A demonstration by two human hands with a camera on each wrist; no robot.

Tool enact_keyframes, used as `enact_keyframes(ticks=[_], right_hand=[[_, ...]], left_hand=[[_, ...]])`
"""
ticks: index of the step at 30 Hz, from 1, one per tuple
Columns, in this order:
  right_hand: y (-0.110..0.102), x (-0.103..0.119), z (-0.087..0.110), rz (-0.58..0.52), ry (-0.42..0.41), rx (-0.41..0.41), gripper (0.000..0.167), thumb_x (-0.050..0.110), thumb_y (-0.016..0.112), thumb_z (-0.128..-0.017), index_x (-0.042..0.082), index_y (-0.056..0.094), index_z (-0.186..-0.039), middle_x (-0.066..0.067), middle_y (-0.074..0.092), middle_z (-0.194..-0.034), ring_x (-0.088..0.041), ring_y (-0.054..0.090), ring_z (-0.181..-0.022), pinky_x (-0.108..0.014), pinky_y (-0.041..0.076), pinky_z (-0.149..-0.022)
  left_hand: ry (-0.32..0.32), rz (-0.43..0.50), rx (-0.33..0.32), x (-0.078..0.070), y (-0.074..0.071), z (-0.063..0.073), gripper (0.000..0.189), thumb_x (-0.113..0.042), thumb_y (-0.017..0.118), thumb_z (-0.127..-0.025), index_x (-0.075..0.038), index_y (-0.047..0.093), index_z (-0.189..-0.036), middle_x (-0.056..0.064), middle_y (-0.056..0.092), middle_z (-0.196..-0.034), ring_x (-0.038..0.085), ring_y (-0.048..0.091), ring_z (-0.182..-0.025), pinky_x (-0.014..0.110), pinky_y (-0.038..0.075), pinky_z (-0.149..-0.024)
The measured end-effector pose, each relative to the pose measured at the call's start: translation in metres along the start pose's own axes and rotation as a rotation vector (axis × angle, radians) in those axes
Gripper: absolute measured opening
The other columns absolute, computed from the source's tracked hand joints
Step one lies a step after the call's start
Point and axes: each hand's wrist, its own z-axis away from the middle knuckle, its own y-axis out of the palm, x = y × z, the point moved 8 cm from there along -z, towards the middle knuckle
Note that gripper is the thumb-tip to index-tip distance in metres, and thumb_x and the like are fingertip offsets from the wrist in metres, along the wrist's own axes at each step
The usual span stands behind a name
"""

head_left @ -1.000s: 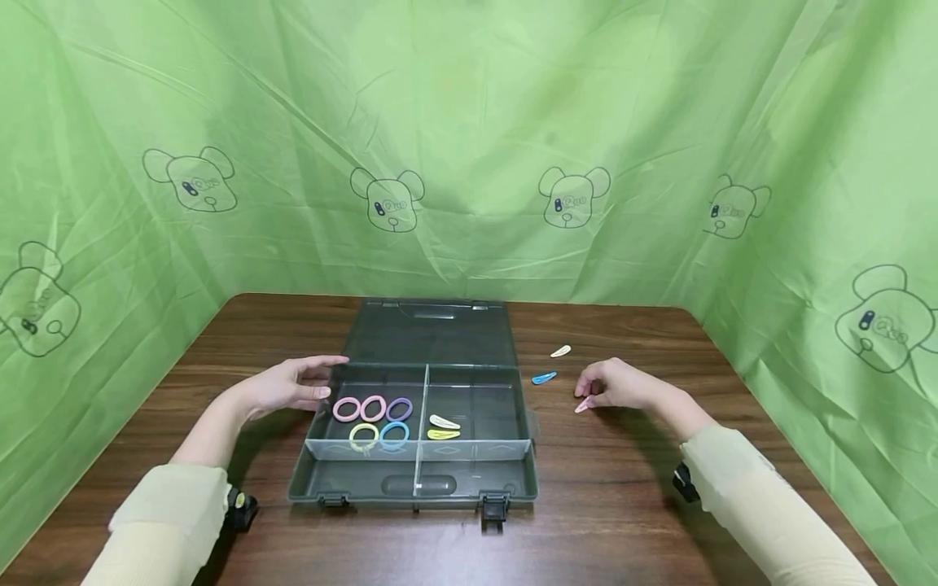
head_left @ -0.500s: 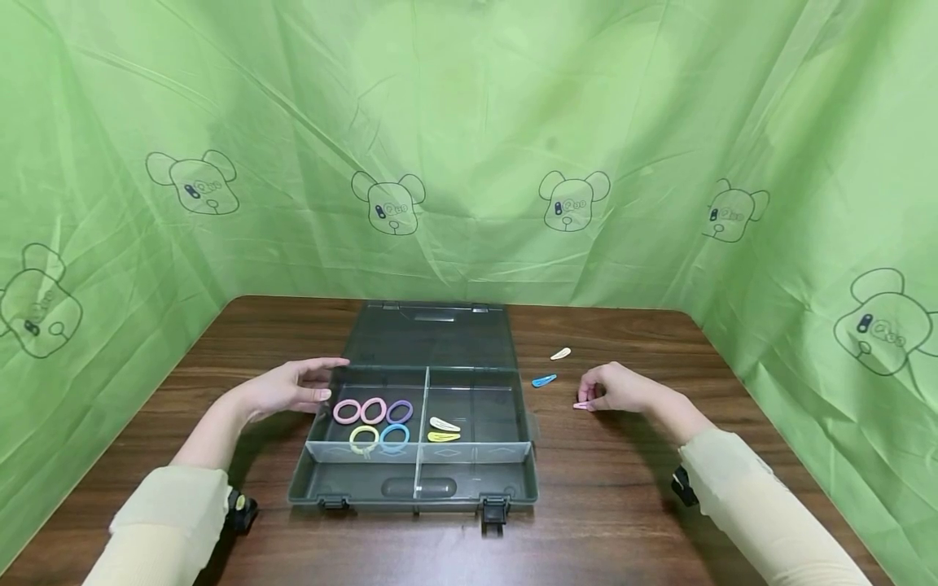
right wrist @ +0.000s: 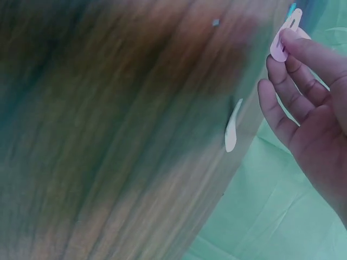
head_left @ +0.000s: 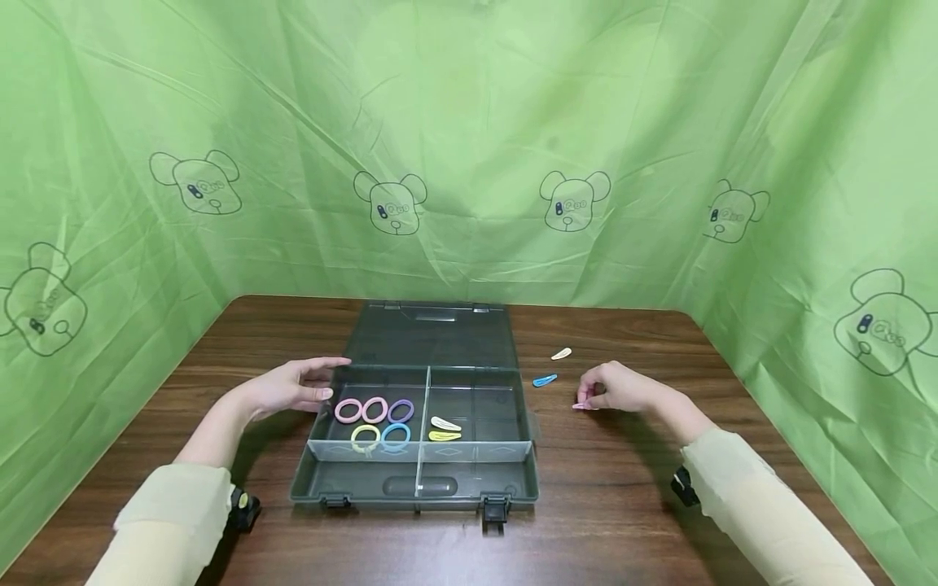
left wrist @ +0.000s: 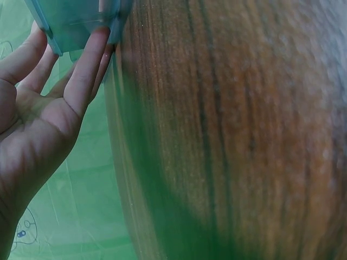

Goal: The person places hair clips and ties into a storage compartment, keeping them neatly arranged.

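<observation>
My right hand pinches a pink snap hair clip between thumb and fingertips, right of the box and low over the tabletop. Beyond it lie a blue hair clip and a cream hair clip. With its fingers fairly straight, my left hand rests against the left side of a grey see-through compartment box. Several hair ties in pink, purple, yellow and blue lie in its left large compartment. The right one holds a pale hair clip and a yellow hair clip.
The box's lid lies folded back behind it, and a black latch hangs at its front. Clear dividers part the compartments. Green cloth surrounds the wooden table at the back and sides.
My right hand has tilted the pink hair clip and shifted it slightly between its fingertips. My left hand keeps its place at the box, and the other clips lie where they were.
</observation>
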Motion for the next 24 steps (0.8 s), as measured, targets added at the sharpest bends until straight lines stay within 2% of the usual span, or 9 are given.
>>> enact_keyframes(ticks=[3, 9, 13, 16, 24], right_hand=[[-0.005, 0.007, -0.001, -0.006, -0.028, -0.013, 0.014, -0.001, 0.069, -0.078, 0.012, 0.067, -0.077, 0.007, 0.063, -0.069, -0.003, 0.053, -0.063, -0.018, 0.046, -0.052], [-0.014, 0.019, -0.007, -0.024, 0.039, 0.001, 0.011, 0.004, 0.068, -0.083, 0.015, 0.069, -0.08, 0.008, 0.064, -0.069, -0.003, 0.055, -0.064, -0.018, 0.047, -0.054], [-0.018, 0.031, -0.012, -0.033, 0.038, -0.015, 0.006, 0.013, 0.07, -0.085, 0.016, 0.068, -0.08, 0.009, 0.063, -0.068, -0.005, 0.055, -0.063, -0.018, 0.046, -0.053], [-0.02, 0.04, -0.016, -0.048, 0.031, -0.02, 0.008, 0.018, 0.071, -0.086, 0.013, 0.068, -0.08, 0.009, 0.062, -0.068, -0.005, 0.054, -0.062, -0.018, 0.046, -0.052], [-0.027, 0.066, -0.028, -0.073, 0.008, -0.039, 0.007, 0.015, 0.07, -0.085, 0.017, 0.067, -0.08, 0.009, 0.06, -0.068, -0.005, 0.052, -0.06, -0.017, 0.044, -0.051]], left_hand=[[-0.002, 0.001, -0.004, 0.0, 0.0, 0.001, 0.063, -0.003, 0.054, -0.094, -0.01, 0.026, -0.149, 0.032, 0.026, -0.145, 0.04, 0.044, -0.124, 0.042, 0.049, -0.095], [-0.005, -0.003, -0.011, -0.001, 0.001, 0.002, 0.061, -0.003, 0.054, -0.095, -0.012, 0.027, -0.149, 0.032, 0.025, -0.145, 0.039, 0.045, -0.124, 0.042, 0.05, -0.095], [0.0, 0.0, -0.006, -0.001, 0.001, 0.002, 0.062, -0.004, 0.054, -0.095, -0.01, 0.026, -0.149, 0.033, 0.024, -0.145, 0.04, 0.043, -0.125, 0.042, 0.049, -0.095], [0.009, -0.007, 0.001, -0.002, 0.002, 0.002, 0.062, -0.004, 0.053, -0.095, -0.008, 0.024, -0.149, 0.034, 0.022, -0.145, 0.041, 0.042, -0.126, 0.042, 0.049, -0.096], [-0.01, 0.005, -0.014, 0.001, 0.001, 0.001, 0.063, -0.005, 0.055, -0.094, -0.011, 0.025, -0.149, 0.031, 0.024, -0.146, 0.04, 0.042, -0.126, 0.042, 0.05, -0.095]])
